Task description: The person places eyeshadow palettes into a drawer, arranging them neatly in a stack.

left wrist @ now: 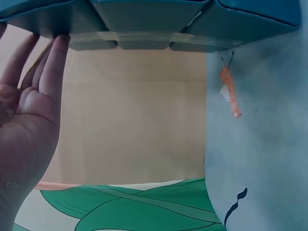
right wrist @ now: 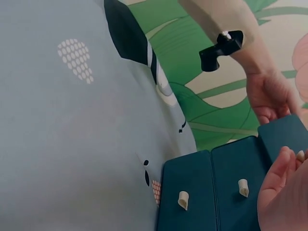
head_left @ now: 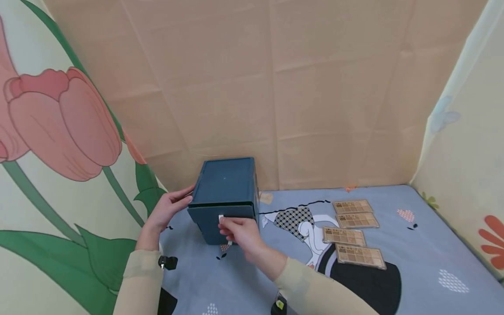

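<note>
A dark teal box of stacked drawers (head_left: 227, 181) stands against the back. Its fronts carry small white pull tabs (right wrist: 183, 200). In the right wrist view, the top drawer front (right wrist: 283, 132) stands a little forward of the middle drawer (right wrist: 238, 168). My right hand (head_left: 244, 234) pinches the top drawer's tab (head_left: 220, 217) between thumb and finger. My left hand (head_left: 167, 212) rests its extended fingers along the box's left side. From the left wrist, that hand (left wrist: 31, 110) shows straight fingers touching the teal box (left wrist: 154, 19). The drawers' insides are hidden.
Several flat palettes with tan square pans, such as the nearest palette (head_left: 360, 256), lie to the right on the blue printed cloth (head_left: 421, 262). A brown sheet (head_left: 315, 109) hangs behind the box. A tulip-printed wall (head_left: 59, 127) stands close on the left.
</note>
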Action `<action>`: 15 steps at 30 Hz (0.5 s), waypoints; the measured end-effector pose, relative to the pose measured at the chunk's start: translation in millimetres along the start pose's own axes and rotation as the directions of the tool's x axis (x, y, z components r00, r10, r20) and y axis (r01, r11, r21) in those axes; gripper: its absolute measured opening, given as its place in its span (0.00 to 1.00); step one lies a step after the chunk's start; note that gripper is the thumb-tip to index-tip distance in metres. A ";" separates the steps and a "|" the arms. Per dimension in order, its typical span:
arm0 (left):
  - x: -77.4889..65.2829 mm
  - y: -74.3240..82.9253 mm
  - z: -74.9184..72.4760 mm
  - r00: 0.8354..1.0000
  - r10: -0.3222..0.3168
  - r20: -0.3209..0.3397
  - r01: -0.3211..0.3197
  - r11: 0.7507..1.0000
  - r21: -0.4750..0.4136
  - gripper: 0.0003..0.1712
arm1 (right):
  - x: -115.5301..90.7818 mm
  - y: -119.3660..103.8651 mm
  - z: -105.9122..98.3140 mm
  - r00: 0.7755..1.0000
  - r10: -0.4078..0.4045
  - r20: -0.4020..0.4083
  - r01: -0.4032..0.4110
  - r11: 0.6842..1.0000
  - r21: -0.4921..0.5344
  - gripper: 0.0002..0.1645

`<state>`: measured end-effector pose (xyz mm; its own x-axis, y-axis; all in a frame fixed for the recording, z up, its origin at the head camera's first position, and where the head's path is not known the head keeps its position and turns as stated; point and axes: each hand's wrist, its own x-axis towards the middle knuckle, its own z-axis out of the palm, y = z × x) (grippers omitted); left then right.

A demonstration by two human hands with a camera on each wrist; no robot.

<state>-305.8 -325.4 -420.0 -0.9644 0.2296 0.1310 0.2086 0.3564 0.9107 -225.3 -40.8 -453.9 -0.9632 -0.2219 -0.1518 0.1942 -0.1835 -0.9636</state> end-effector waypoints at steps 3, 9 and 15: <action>-0.1 -0.3 -0.1 1.000 -0.008 -0.001 0.008 1.000 0.005 0.32 | -4.9 -0.9 -1.2 1.000 -0.002 0.025 0.002 1.000 -0.013 0.25; 0.7 -2.7 -0.9 1.000 -0.009 -0.002 0.009 1.000 0.016 0.32 | -16.1 -2.1 -1.4 0.998 0.005 0.059 -0.004 1.000 -0.029 0.25; 0.0 0.3 0.2 1.000 -0.015 -0.004 0.015 1.000 0.016 0.32 | -22.6 -0.5 -0.2 0.998 0.013 0.063 -0.013 1.000 0.001 0.24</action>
<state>-305.7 -325.1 -419.8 -0.9680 0.2211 0.1188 0.1968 0.3745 0.9061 -203.7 -35.5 -450.1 -0.9468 -0.2846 -0.1502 0.2071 -0.1816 -0.9613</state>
